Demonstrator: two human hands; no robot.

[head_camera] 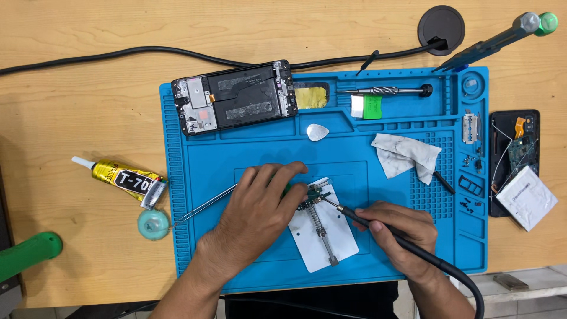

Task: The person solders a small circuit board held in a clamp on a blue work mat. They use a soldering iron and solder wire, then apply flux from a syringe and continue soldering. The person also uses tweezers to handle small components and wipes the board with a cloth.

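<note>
My left hand (pixel 257 210) rests on the blue work mat (pixel 354 147), fingers pinched on a thin wire strand (pixel 204 207) that runs left to a small teal spool (pixel 153 225). Its fingertips sit at a small green circuit board (pixel 316 192) clamped on a white holder plate (pixel 322 233). My right hand (pixel 398 230) grips a black soldering iron (pixel 360 217) like a pen, its tip touching the board. The iron's cable trails off to the lower right.
An opened phone body (pixel 234 97) lies at the mat's top left. A crumpled wipe (pixel 406 155), a pick (pixel 317 132), a screwdriver (pixel 387 91) and small parts sit on the mat. A glue tube (pixel 121 177) lies left; another opened phone (pixel 515 159) lies right.
</note>
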